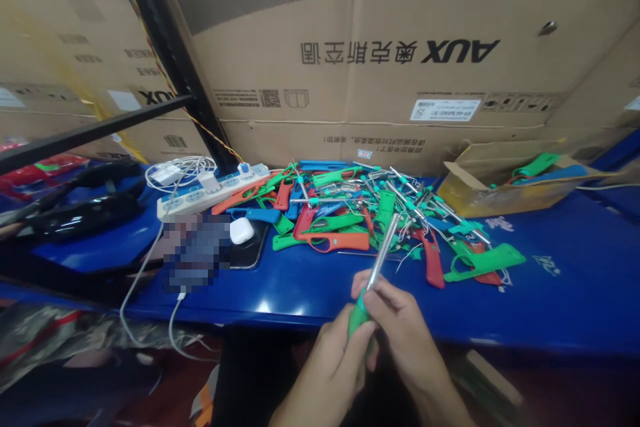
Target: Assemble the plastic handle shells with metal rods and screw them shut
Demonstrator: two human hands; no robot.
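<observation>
Both my hands are closed on one tool with a green plastic handle (358, 317) and a thin metal rod (383, 248) that points up and away from me. My left hand (336, 359) wraps the green handle from below. Fingers of my right hand (400, 327) pinch the base of the rod just above the handle. The tool is held over the front edge of the blue table (310, 287). Behind it lies a heap of green, orange, red and blue handles (350, 213) mixed with metal rods.
An open cardboard box (505, 183) with a few handles sits at the right. On the left are a white power strip (210, 190) with chargers, a phone (250, 247) with a white earbud case (241, 230), and cables. Large cardboard cartons (400, 47) wall the back.
</observation>
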